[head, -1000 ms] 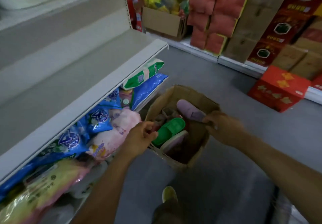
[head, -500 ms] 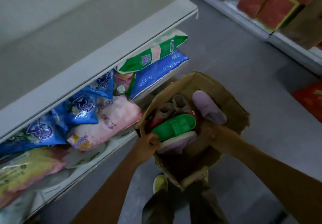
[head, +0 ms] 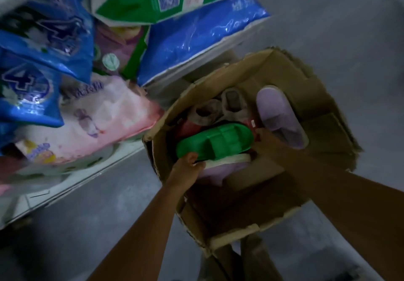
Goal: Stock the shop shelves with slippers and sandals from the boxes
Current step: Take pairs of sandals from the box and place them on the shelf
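Two hands reach into a cardboard box of slippers.
Left hand grips the green slipper; right hand, grip unclear, beside the lilac slipper.

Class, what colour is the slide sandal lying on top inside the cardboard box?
Bright green, seen in the head view.

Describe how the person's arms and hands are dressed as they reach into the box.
Both forearms are bare, no sleeves in view. The left hand and right hand wear no gloves. No watch, bracelet or ring can be made out, though the picture is dim and blurred.
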Motion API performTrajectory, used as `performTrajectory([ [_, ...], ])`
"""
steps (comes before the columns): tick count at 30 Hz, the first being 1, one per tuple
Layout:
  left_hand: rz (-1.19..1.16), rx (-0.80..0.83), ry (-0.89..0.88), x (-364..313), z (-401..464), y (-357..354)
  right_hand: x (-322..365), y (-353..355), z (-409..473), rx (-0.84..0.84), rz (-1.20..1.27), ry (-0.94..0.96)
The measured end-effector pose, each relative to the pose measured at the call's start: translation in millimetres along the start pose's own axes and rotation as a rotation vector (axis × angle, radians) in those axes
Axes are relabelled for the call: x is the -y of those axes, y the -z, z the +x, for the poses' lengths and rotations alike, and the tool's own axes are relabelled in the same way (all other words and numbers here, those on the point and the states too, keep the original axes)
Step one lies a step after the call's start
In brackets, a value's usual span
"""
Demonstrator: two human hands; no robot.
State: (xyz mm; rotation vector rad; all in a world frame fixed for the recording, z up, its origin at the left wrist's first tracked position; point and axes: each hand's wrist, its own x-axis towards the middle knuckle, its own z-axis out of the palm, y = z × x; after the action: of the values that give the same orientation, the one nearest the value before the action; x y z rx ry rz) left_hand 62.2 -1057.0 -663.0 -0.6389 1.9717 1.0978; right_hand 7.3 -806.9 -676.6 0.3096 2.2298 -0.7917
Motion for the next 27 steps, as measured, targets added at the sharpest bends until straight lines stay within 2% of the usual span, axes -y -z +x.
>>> performTrajectory([
  [3, 0.005, -0.022, 0.037, 17, 19, -5, 3, -16, 21, -0.067, 0.341, -0.058],
  [5, 0.055, -0.002, 0.063, 26, 26, -9, -2, -30, 31, -0.062, 0.465, -0.117],
  [8, 0.121, -0.050, 0.045, 33, 28, -14, -6, -34, 37, -0.176, 0.313, -0.127],
  [11, 0.119, -0.145, -0.035, 30, 22, -18, -9, -23, 30, -0.441, 0.164, -0.031],
  [14, 0.223, -0.150, -0.080, 26, 15, -20, -16, -2, 20, -0.589, 0.216, -0.174],
  [18, 0.386, -0.092, -0.090, 20, 16, -18, -28, 11, 13, -0.611, 0.297, -0.240],
  [23, 0.578, 0.100, -0.038, 20, 16, -23, -32, 6, 7, -0.658, 0.425, -0.315],
  [27, 0.669, 0.087, -0.072, 12, 32, -29, -38, -2, 9, -0.620, 0.468, -0.319],
])
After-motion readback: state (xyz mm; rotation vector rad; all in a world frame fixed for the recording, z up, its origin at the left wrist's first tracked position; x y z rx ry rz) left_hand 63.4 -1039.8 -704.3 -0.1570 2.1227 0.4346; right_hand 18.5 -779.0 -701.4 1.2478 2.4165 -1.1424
